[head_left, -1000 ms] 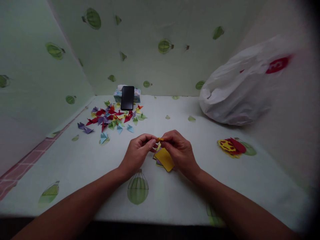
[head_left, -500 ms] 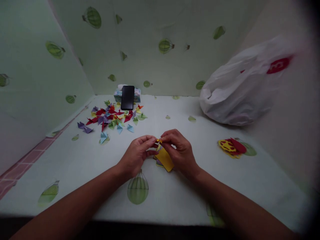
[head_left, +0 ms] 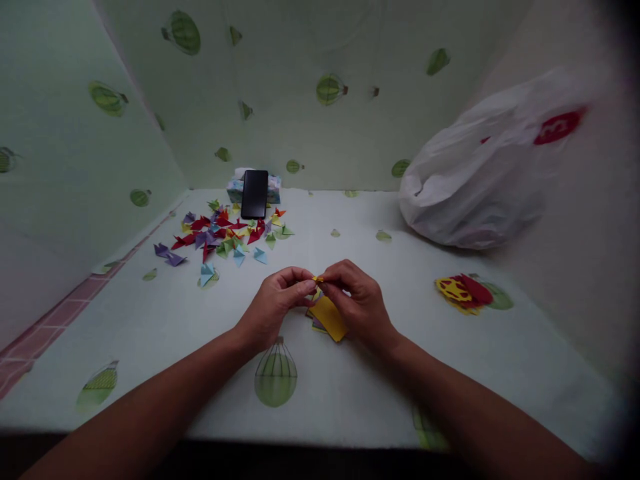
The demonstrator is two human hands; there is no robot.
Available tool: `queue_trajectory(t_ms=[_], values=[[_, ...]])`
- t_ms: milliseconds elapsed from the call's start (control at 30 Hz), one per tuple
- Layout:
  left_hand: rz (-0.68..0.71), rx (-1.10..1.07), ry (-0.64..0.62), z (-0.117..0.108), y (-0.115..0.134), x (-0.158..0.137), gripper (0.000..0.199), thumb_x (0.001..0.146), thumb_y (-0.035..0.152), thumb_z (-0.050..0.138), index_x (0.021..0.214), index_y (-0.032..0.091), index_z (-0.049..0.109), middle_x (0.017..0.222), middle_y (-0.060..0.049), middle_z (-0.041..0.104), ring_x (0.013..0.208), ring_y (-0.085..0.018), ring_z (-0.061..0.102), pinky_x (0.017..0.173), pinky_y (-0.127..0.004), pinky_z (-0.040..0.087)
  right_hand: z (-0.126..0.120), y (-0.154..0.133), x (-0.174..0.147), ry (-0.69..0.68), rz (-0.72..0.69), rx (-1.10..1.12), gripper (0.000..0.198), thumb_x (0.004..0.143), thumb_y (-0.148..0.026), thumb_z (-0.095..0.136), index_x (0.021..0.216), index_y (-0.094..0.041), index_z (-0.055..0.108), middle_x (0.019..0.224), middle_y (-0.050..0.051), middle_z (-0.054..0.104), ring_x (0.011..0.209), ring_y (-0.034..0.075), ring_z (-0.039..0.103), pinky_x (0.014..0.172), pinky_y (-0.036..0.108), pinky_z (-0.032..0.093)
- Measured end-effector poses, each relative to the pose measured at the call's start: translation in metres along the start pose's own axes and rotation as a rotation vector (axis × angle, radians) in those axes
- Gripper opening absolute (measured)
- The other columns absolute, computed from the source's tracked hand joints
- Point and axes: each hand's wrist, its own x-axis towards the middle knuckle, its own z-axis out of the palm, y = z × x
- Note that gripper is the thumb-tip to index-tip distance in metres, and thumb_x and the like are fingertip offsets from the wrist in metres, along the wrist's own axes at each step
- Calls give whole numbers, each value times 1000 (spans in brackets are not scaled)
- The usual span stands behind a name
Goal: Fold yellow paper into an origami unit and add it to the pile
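Observation:
Between my two hands is a small folded piece of yellow paper (head_left: 318, 279), mostly covered by fingertips. My left hand (head_left: 277, 301) pinches its left side between thumb and fingers. On the other side, my right hand (head_left: 356, 297) grips it the same way. Just below lies a stack of paper sheets (head_left: 329, 318), yellow on top with other colours peeking out at the left edge; the right hand overlaps part of it. Several folded paper figures (head_left: 218, 233) in red, purple, green, blue and yellow are heaped at the back left.
A black phone (head_left: 255, 194) leans on a tissue box (head_left: 273, 190) behind the figures. At the back right a white plastic bag (head_left: 465, 180) bulges over the table. Red and yellow paper cut-outs (head_left: 463, 293) lie on the right. A balloon-print cloth (head_left: 210, 393) covers the table.
The left hand's lower fingers have curled in closer beneath the thumb. Both hands still hold the yellow paper in nearly the same spot, and the view has shifted very slightly.

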Motion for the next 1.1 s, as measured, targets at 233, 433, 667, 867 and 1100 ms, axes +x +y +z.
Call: queue_trajectory(t_ms=[233,433,667,867,1100], values=[[74,72,16,-2,-2,2,17,73,22,77,86,15,68,84,-2,67,77,-12,62,77,-27,52,1,3,-1,-10,48,15,11,86,-10,62,84,-20,67,80,1,62,76,15,60,68,29,46],[122,121,41,-2,1,1,16,76,24,75,87,15,67,84,-2,68,77,-13,64,79,-29,52,-1,0,1,-76,78,34,7,88,-16,64,88,-20,69,83,3,64,78,16,61,70,30,48],[137,167,57,-2,3,0,16,76,25,74,85,16,66,82,-1,66,75,-13,63,78,-30,52,-5,-5,2,-120,118,67,16,95,-29,58,90,-20,70,83,3,65,77,15,62,68,28,49],[148,210,56,-1,5,0,15,76,25,73,84,15,65,80,0,65,74,-13,62,76,-29,51,-3,-1,1,-119,162,84,16,94,-30,59,89,-19,70,83,4,65,74,15,62,65,27,50],[149,235,42,-1,6,-1,13,76,23,72,83,16,65,79,0,64,75,-13,61,76,-28,50,-3,-5,1,-131,222,142,22,97,-30,54,85,-18,69,77,2,65,66,12,63,61,25,49]])
